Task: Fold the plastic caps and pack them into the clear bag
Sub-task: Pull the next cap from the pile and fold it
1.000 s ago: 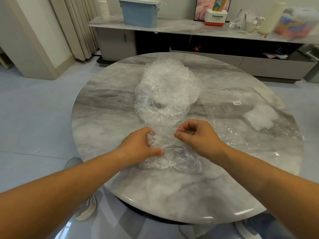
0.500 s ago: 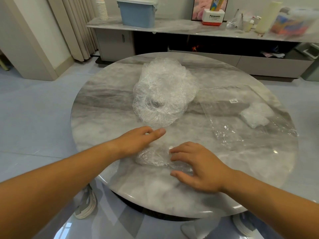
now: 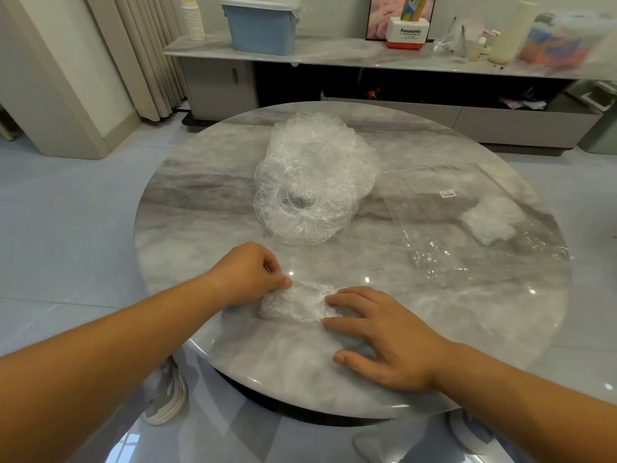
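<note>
A folded clear plastic cap (image 3: 297, 304) lies near the front edge of the round marble table (image 3: 187, 208). My left hand (image 3: 250, 274) pinches its left end with curled fingers. My right hand (image 3: 384, 332) lies flat with straight fingers pressing the cap's right side. A heap of unfolded crinkled caps (image 3: 310, 175) sits in the table's middle. The clear bag (image 3: 467, 222) lies flat at the right, with a small white folded bundle (image 3: 492, 220) inside it.
Behind the table runs a low marble-topped cabinet (image 3: 334, 58) with a blue bin (image 3: 262, 23), a Panasonic box (image 3: 409, 33) and bottles. A curtain (image 3: 143, 51) hangs at the back left. Shoes show under the table's front edge.
The cap has been folded down into a small packet. My left hand went from flat to pinching its left end. My right hand stayed flat on the right side.
</note>
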{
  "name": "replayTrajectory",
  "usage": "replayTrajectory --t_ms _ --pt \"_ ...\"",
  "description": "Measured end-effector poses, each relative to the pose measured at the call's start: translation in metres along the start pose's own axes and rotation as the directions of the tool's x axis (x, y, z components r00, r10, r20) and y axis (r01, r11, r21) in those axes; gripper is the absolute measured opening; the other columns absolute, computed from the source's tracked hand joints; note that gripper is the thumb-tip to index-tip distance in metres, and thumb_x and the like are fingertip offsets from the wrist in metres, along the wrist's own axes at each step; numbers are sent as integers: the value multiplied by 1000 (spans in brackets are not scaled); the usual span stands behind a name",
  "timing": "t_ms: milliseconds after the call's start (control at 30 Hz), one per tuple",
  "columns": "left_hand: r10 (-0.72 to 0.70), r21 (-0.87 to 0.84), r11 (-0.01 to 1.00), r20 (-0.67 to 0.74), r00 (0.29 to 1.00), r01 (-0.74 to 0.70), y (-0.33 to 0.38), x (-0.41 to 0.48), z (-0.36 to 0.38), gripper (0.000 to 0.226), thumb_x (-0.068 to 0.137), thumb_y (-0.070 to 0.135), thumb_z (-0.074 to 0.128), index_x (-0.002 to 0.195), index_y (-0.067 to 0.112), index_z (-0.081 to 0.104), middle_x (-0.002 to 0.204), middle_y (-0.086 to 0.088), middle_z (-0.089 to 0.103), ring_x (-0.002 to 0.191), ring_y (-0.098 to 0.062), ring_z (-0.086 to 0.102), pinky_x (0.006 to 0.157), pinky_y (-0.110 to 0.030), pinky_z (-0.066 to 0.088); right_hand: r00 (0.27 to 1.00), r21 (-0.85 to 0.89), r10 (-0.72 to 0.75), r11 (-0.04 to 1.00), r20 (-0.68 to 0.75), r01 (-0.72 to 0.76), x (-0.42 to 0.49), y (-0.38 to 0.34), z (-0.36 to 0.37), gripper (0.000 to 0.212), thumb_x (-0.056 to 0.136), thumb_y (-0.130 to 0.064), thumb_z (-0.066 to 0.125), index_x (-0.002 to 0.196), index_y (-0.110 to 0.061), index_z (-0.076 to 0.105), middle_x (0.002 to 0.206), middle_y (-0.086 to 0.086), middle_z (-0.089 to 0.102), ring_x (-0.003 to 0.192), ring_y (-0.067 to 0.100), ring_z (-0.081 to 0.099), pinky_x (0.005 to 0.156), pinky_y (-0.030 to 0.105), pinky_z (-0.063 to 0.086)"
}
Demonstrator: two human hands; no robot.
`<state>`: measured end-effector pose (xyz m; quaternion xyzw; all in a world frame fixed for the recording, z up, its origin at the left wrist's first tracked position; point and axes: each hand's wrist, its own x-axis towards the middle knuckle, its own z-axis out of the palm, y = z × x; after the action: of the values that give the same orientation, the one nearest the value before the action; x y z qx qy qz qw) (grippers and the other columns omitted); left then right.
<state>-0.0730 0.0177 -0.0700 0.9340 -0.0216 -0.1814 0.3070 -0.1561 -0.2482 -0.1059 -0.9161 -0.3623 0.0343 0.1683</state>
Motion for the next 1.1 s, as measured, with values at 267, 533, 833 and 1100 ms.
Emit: replayTrajectory --t_ms 267,533,833,1100 --pt "-119 -235 961 130 984 148 0 1 -10 34 73 27 89 92 5 72 69 -4 65 58 -12 59 58 -23 55 1000 -14 -4 1000 5 5 -1 0 1 51 99 -61 47 141 -33 56 156 -3 42 144 16 35 114 41 36" --pt "-218 -169 949 262 940 267 15 -11 -13 50 75 51 83 90 5 69 76 -10 70 63 -17 68 71 -35 63 1000 -12 -11 1000 -10 11 -1 -3 -1 52 98 -57 51 143 -30 53 150 -8 46 145 15 33 113 41 36" --pt "-130 -321 928 197 972 189 -4 -19 -2 24 86 18 79 91 8 59 73 -13 65 59 -17 67 58 -31 59 984 60 11 998 -177 0 3 -17 -9 46 96 -52 55 133 -26 61 156 -4 41 142 16 38 115 38 30" --pt "-74 -374 916 191 979 142 -1 -25 7 30 84 17 80 101 2 61 77 -12 66 60 -19 68 62 -35 60 982 -49 33 998 -188 -43 30 -41 -14 38 97 -52 49 119 -27 66 136 -10 58 125 15 46 103 34 31"
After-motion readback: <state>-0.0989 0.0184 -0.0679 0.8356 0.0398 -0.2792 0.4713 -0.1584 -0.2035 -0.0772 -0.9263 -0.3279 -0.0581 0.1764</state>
